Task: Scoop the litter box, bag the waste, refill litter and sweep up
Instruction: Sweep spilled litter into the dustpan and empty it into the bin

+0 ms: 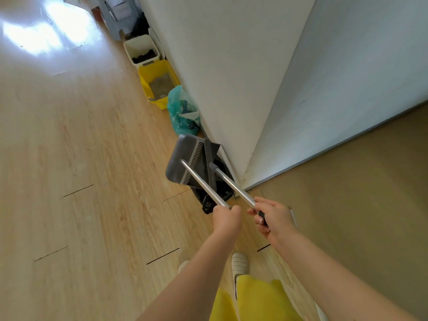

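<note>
My left hand (226, 218) grips the metal pole of a grey dustpan (183, 158), held tilted above a black bag (216, 193) on the floor by the wall corner. My right hand (272, 218) grips the black end of the broom's metal pole, and the grey broom head (211, 163) sits against the dustpan over the bag. Farther along the wall stand a yellow litter box (144, 82) with grey litter and a cream bin (129, 48) holding dark material. A teal plastic bag (183, 112) lies between the litter box and the dustpan.
The white wall (231, 77) runs on the right with a corner near the bag. Wooden floor (81, 158) spreads to the left. Grey and dark items stand at the far end of the wall. My slippered feet (239, 262) are below my hands.
</note>
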